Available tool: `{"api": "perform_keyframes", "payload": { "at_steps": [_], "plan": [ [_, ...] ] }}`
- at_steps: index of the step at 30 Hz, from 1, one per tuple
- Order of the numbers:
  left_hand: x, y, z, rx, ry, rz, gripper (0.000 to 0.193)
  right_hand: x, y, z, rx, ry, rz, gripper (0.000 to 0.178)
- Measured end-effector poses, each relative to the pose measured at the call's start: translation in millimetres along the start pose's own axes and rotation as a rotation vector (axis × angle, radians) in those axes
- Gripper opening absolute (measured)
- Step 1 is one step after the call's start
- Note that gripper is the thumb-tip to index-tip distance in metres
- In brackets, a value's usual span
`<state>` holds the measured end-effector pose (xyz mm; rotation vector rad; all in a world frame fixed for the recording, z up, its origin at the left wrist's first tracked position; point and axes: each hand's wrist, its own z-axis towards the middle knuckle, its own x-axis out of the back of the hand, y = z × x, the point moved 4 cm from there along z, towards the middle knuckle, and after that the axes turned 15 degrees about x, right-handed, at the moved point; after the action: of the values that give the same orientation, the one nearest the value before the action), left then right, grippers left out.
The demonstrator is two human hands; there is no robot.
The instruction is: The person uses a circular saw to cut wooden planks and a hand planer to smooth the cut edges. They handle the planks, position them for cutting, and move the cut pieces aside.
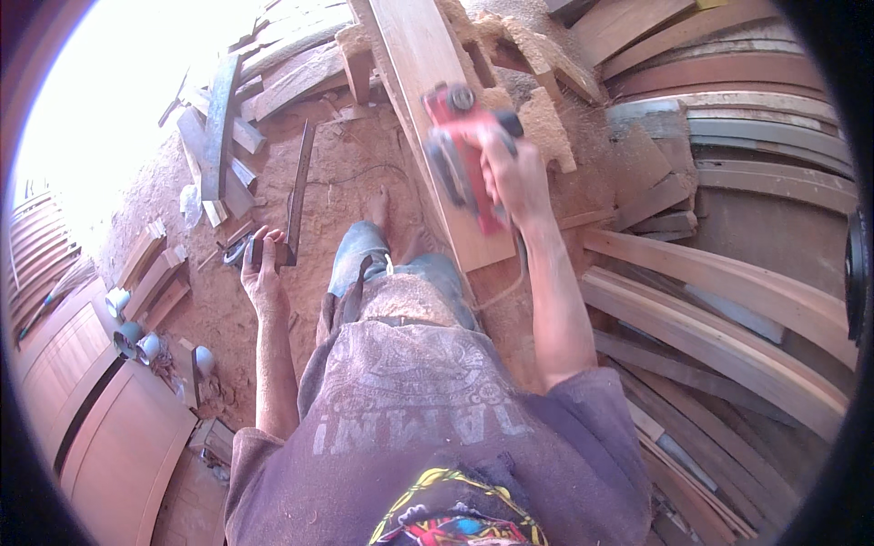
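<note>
My right hand (517, 182) is closed round the handle of a red and black electric hand planer (460, 168), slightly smeared by motion. The planer lies over a wide, light wooden board (421, 55) that runs from the far middle toward me. A cord (506, 289) trails from near my right wrist. To the left, away from the board, my left hand (265, 273) grips a dark try square (298, 187) by its stock, its long blade pointing away from me. A small dark hooked part (235, 252) shows beside the fingers; what it belongs to I cannot make out.
Rough, sawdust-covered blocks (537, 59) stand beside the board. Long timbers (719, 273) are stacked on the right, and offcuts (218, 127) lie at the far left. Wooden panels (127, 428) and several pale cups (127, 338) are at the near left. My bare foot (379, 207) rests on the sandy floor.
</note>
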<state>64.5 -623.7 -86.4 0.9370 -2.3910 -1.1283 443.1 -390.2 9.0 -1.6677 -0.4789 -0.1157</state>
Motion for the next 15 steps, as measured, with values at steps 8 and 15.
{"api": "perform_keyframes", "payload": {
  "at_steps": [8, 15],
  "plan": [
    [-6.0, 39.1, -10.5, -0.1, -0.063, 0.049, 0.032, -16.8, -17.0, 62.2, 0.107, 0.095, 0.25, 0.055],
    [-69.4, 72.1, -39.1, -0.145, -0.391, 0.29, 0.028, 42.1, 4.1, -121.6, -0.026, 0.333, 0.409, 0.056]
  ]
}}
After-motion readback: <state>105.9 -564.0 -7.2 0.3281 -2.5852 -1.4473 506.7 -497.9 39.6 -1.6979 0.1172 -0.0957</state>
